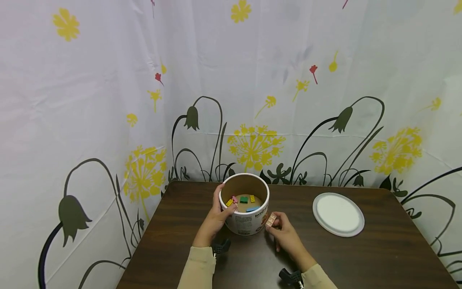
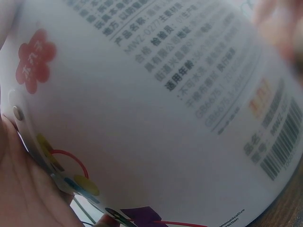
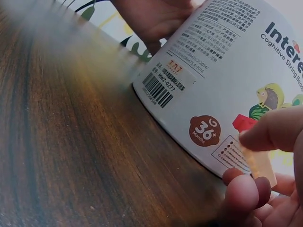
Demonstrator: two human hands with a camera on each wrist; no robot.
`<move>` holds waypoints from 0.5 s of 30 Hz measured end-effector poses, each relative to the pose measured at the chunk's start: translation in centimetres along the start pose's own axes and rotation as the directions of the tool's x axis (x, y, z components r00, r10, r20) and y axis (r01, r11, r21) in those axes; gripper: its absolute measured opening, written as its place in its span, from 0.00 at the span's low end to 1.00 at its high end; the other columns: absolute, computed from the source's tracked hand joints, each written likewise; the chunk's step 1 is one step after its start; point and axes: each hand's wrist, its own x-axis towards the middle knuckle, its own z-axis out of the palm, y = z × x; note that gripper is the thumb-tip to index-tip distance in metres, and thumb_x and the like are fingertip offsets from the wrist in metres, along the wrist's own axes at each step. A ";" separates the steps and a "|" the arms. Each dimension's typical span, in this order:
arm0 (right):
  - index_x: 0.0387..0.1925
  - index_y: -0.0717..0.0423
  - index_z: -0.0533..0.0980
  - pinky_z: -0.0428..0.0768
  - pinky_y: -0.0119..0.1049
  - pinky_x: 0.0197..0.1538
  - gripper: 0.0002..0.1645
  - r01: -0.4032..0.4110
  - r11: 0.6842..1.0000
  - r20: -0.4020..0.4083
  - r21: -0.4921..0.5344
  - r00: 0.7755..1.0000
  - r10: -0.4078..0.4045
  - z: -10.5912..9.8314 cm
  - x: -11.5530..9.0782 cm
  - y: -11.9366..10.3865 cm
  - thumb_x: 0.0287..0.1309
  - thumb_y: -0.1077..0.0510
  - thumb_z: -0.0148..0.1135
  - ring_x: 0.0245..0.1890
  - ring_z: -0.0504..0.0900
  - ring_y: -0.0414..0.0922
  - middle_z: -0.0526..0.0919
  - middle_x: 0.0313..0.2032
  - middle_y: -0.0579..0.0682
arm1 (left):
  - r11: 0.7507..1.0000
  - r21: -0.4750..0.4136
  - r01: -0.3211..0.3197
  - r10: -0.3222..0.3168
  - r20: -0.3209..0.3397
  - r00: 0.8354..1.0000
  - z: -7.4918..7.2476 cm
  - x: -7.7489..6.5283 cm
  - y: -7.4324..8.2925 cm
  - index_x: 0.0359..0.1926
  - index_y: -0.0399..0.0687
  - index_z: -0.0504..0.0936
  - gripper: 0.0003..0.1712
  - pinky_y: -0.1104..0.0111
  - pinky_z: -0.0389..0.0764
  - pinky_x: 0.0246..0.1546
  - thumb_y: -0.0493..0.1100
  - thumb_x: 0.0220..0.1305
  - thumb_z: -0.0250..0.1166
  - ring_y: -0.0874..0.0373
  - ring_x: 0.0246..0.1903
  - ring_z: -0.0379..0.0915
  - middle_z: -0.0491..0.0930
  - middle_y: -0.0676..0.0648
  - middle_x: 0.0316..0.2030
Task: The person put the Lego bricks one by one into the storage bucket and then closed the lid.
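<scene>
A white round tub (image 1: 245, 222) with printed labels stands on the table, its mouth facing up. My left hand (image 1: 212, 221) grips its left side, thumb over the rim and fingers along the outer wall. On the tub's floor lie several toy bricks, among them a green brick (image 1: 244, 199), a yellow brick (image 1: 252, 198) and a blue brick (image 1: 253, 209). Just right of the tub, my right hand (image 1: 286, 237) pinches a peach toy brick (image 1: 271, 220) between thumb and fingers. In the right wrist view this brick (image 3: 259, 165) overlaps the tub's printed wall.
A white plate (image 1: 338, 214) lies on the right part of the dark wooden table (image 1: 382, 249). Behind the table's far edge hangs a white curtain (image 1: 231, 80) with yellow and dark green flower prints.
</scene>
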 end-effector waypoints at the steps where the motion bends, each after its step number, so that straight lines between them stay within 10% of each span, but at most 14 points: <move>1: 0.74 0.55 0.66 0.72 0.37 0.15 0.38 -0.002 1.000 -0.013 0.014 1.000 0.002 0.0 0.0 0.0 0.68 0.59 0.72 0.14 0.69 0.41 0.81 0.47 0.56 | 1.000 -0.003 -0.002 0.002 0.000 1.000 0.0 0.1 0.0 0.84 0.75 0.46 0.54 0.34 0.54 0.79 0.55 0.69 0.70 0.32 0.81 0.51 0.49 0.38 0.84; 9: 0.75 0.53 0.65 0.72 0.33 0.23 0.37 0.054 0.992 -0.186 0.114 0.982 -0.032 -0.4 -0.4 -2.4 0.74 0.50 0.70 0.24 0.73 0.41 0.73 0.55 0.53 | 1.000 0.003 0.015 -0.015 0.005 1.000 0.1 0.3 -0.5 0.84 0.76 0.45 0.54 0.32 0.53 0.80 0.55 0.69 0.71 0.32 0.82 0.51 0.48 0.39 0.84; 15: 0.77 0.50 0.64 0.74 0.31 0.31 0.34 0.315 0.943 -0.240 0.106 0.928 -0.283 0.0 0.1 -8.2 0.77 0.54 0.66 0.31 0.73 0.39 0.73 0.50 0.49 | 1.000 0.000 0.016 -0.016 -0.009 1.000 -0.1 0.1 -0.3 0.84 0.77 0.46 0.54 0.32 0.54 0.79 0.55 0.69 0.71 0.33 0.81 0.52 0.48 0.39 0.84</move>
